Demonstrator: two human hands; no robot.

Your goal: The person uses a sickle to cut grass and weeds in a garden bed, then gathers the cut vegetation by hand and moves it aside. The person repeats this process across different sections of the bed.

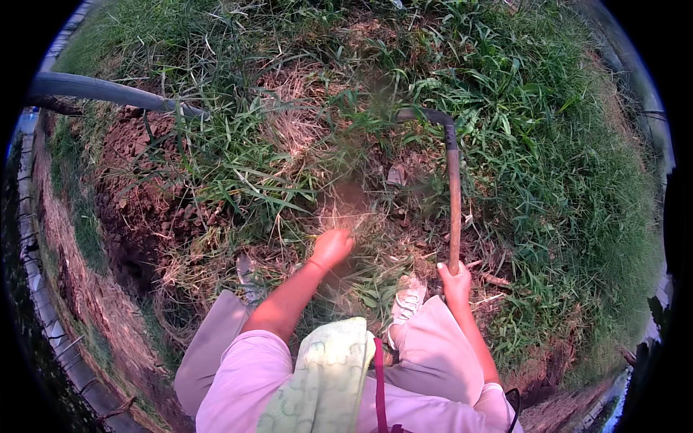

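My right hand (456,280) grips the lower end of a long-handled hand tool's wooden handle (455,211), beside my right shoe. The tool's dark metal neck (448,127) bends sharply left at the far end, and its tip is lost among green blades, so its exact kind is unclear. Ahead of my body and left of the tool, my left hand (333,248) is curled into a fist at a tuft of dry grass (344,216). Strands spread from the fist, while its fingertips are hidden from above.
A grey pole or pipe (113,92) reaches in from the left. Below it lie loose reddish soil (146,162) and a dark hollow (135,270). Dense green grass (552,189) covers the right side. My laced shoe (407,303) rests by the handle; a pale towel (325,373) hangs over my front.
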